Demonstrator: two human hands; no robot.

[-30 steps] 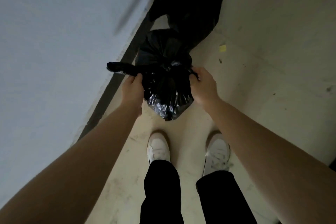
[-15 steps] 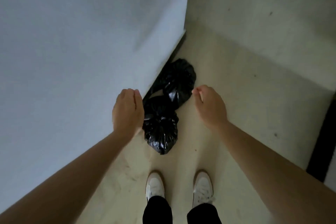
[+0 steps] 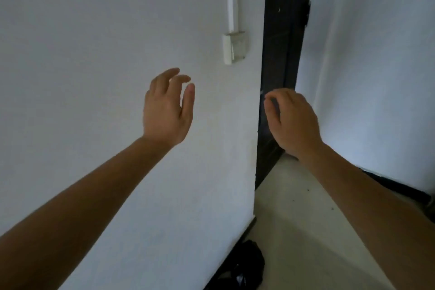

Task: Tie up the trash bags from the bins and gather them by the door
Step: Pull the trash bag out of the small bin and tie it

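Note:
A black trash bag (image 3: 242,266) lies on the floor against the foot of the white wall, at the bottom edge of the view; its lower part is cut off. My left hand (image 3: 166,110) is raised in front of the wall, empty, fingers loosely spread. My right hand (image 3: 293,120) hangs in the air in front of the dark door frame, empty, its fingers curled downward and slightly apart. Both hands are far above the bag.
A white wall (image 3: 94,54) fills the left, with a wall box (image 3: 235,48) and cable duct on it. A dark door frame (image 3: 282,30) stands beside the wall's corner. Pale floor (image 3: 306,231) runs to the right, bounded by another white surface (image 3: 376,77).
Both hands let go of the tied bag, which now rests on the floor. The view has swung up from the floor to the wall and door frame, and both hands rose.

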